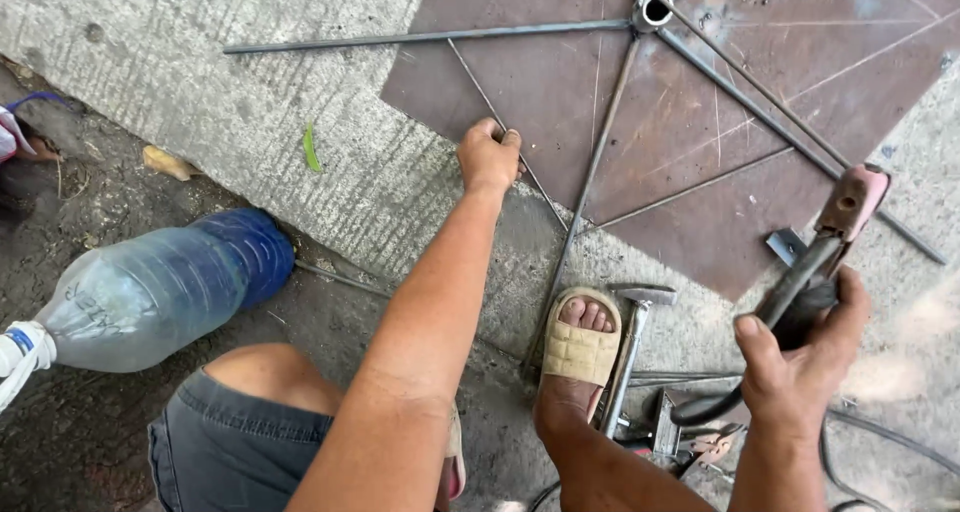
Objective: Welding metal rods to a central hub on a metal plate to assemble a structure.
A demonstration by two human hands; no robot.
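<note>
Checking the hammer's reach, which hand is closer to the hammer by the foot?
Right. The right hand, gripping the electrode holder, is just beside the hammer; the left hand is farther up, on a thin rod.

Plastic bottle (pixel 150 292), hammer (pixel 630 357), leaf (pixel 311 147)

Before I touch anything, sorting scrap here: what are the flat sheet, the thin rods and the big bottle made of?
Flat sheet: apparently steel, brown, rusty, scratched. Thin rods: bare grey metal, likely steel, joined at a short tube. Big bottle: clear plastic, blue-tinted base.
</note>
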